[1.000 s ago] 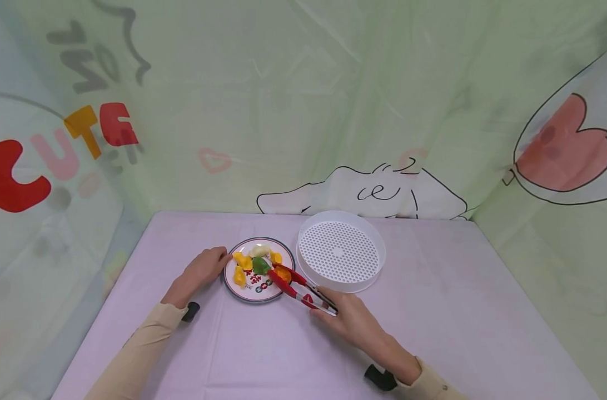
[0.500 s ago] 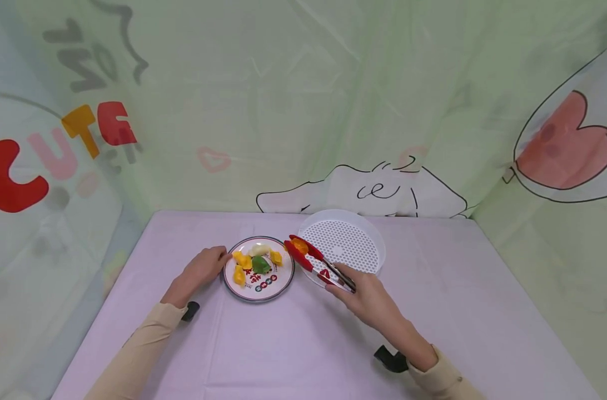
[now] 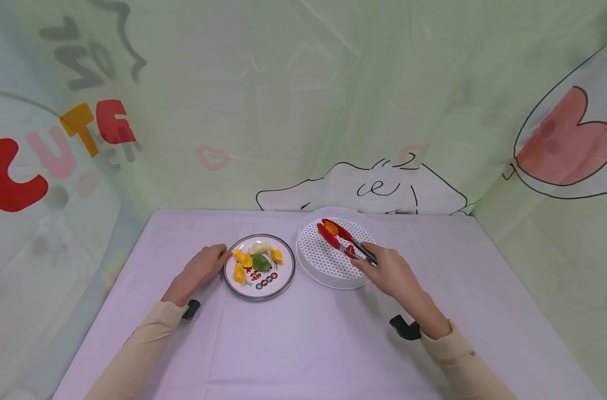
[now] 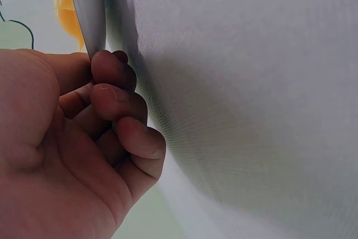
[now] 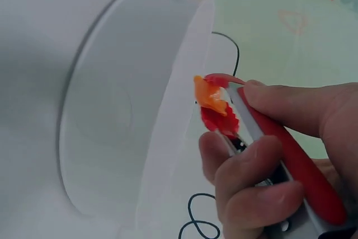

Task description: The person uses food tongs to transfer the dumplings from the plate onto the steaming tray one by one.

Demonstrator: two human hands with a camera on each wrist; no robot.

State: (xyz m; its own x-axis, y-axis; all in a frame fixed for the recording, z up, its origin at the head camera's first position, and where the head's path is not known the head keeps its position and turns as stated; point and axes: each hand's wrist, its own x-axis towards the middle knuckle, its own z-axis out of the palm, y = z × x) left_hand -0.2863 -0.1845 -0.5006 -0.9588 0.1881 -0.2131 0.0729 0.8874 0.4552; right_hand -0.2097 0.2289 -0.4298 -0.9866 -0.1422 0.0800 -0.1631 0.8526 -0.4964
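Note:
At the left rim of a round patterned plate (image 3: 283, 278), my left hand (image 3: 203, 268) pinches the edge between thumb and curled fingers, as the left wrist view shows. My right hand (image 3: 389, 271) grips red-and-silver tongs (image 5: 296, 163). Between the tongs' red tips is an orange dumpling-shaped piece (image 5: 210, 94), held over the white perforated steamer tray (image 3: 319, 268). On the plate lie a green piece (image 3: 261, 263), a whitish piece (image 3: 260, 248) and several yellow dumpling-shaped pieces (image 3: 240, 273).
The plate and tray stand side by side on a pale lilac tablecloth (image 3: 273, 350). Behind them hangs a green printed curtain (image 3: 283, 111), which also closes in both sides. The tray's raised wall (image 5: 173, 104) shows in the right wrist view.
The tongs in my right hand have lifted the orange piece off the plate and carried it rightward over the tray. My left hand has stayed at the plate's rim.

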